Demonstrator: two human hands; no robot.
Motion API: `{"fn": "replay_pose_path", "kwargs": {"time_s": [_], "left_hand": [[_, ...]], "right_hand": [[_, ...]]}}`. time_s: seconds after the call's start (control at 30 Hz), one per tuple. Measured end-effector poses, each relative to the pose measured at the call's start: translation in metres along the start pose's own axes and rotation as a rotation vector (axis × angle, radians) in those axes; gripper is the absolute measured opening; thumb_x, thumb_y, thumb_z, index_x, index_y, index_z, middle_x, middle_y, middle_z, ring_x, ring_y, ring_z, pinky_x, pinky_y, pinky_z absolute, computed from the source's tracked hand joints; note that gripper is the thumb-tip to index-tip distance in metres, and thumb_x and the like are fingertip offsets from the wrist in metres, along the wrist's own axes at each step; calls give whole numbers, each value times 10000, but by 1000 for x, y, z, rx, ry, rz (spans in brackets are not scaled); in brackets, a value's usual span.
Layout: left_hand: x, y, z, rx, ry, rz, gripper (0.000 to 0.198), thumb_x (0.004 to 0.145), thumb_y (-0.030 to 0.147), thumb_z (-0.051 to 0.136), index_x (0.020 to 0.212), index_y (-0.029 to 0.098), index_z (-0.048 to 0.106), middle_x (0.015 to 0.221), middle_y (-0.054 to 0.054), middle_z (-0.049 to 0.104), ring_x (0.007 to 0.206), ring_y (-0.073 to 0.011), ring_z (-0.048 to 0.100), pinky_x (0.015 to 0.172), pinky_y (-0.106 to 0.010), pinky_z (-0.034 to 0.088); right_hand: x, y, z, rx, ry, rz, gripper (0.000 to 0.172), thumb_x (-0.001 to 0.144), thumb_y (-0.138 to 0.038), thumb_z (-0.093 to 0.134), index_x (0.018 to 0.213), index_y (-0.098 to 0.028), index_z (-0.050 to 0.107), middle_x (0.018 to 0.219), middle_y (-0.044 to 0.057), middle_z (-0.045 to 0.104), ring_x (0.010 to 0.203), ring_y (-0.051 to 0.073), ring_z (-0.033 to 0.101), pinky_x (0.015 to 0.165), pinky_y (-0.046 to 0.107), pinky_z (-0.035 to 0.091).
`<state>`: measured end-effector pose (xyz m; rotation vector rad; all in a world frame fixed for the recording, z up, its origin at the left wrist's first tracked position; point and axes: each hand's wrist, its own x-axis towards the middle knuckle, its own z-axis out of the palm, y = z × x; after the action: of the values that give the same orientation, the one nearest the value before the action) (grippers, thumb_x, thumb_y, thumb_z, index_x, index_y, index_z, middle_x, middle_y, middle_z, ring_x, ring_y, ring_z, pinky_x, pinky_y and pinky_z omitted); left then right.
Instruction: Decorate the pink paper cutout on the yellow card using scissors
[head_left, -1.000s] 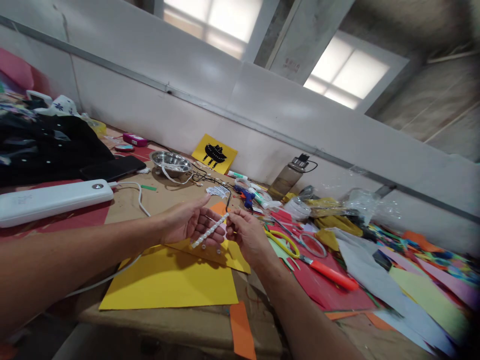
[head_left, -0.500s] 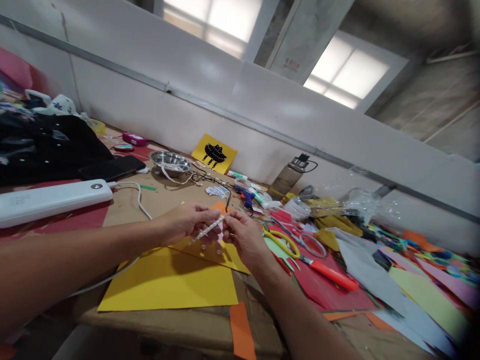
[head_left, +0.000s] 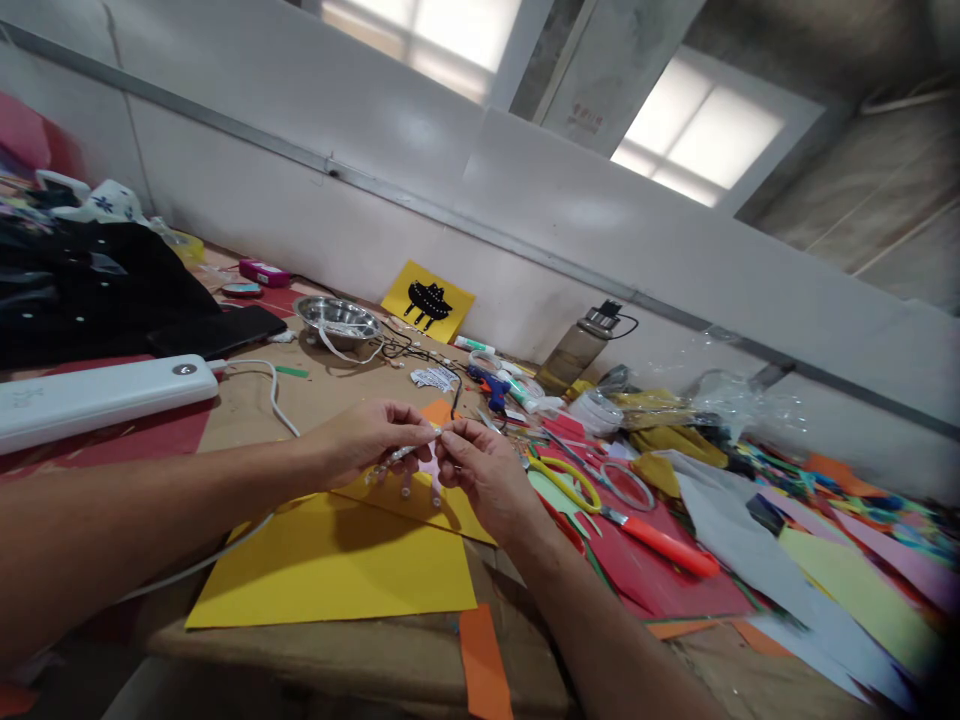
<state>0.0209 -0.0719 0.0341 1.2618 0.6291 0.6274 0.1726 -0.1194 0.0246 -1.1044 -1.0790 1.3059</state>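
My left hand point(head_left: 375, 437) is closed in a pinch on a thin, pale strip of shiny clear beads point(head_left: 401, 454). At the strip's upper end, the fingertips of my right hand point(head_left: 484, 475) are pinched together and meet the left thumb. What the right fingers hold is too small to make out. Below both hands lies a pink shape with bead-like ends point(head_left: 433, 475), partly hidden by the fingers. It rests over overlapping yellow cards point(head_left: 337, 560) at the table's front edge.
A metal bowl point(head_left: 341, 325) and a yellow card with a black beaded cutout point(head_left: 427, 303) stand at the back. To the right are a blue glue gun point(head_left: 491, 388), a bottle point(head_left: 577, 350), yellow-handled scissors point(head_left: 574, 483) and a red-handled cutter point(head_left: 667, 547). A white lamp point(head_left: 112, 400) lies left.
The bead strip has tilted flatter and moved slightly left within my left hand. Both hands' fingertips have come closer together at its upper end. The view has shifted a little.
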Motion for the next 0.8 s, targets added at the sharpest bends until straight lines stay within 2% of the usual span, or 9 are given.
{"fn": "replay_pose_path", "kwargs": {"time_s": [0.17,0.47,0.7,0.8], "left_hand": [[0,0,0,29,25,-1,219,666,314,674,715,117,591,630,-32,615,479,-73,480,414,-195,271],[6,-9,-7,150,64,130,186,701,298,636,797,150,575,647,-18,615,498,-77,481,457,-200,325],[-1,0,-1,428,122,329,173,730,316,619,760,146,599,678,-23,613,583,-105,551,529,-216,418],[-2,1,1,535,153,357,163,756,299,590,773,140,622,694,-38,630,619,-118,574,549,-216,440]], "right_hand": [[0,0,0,-13,15,-12,259,594,-369,720,658,-169,568,587,-40,559,430,48,438,411,193,345],[3,2,-3,-77,22,-37,214,647,-342,684,667,-165,565,594,-40,553,456,46,427,450,196,329],[5,0,-2,-75,8,-57,174,651,-305,658,648,-173,545,569,-44,545,449,56,435,455,209,332],[4,0,-1,-62,6,-51,189,659,-319,654,649,-171,538,568,-46,536,440,53,431,449,209,324]]}}
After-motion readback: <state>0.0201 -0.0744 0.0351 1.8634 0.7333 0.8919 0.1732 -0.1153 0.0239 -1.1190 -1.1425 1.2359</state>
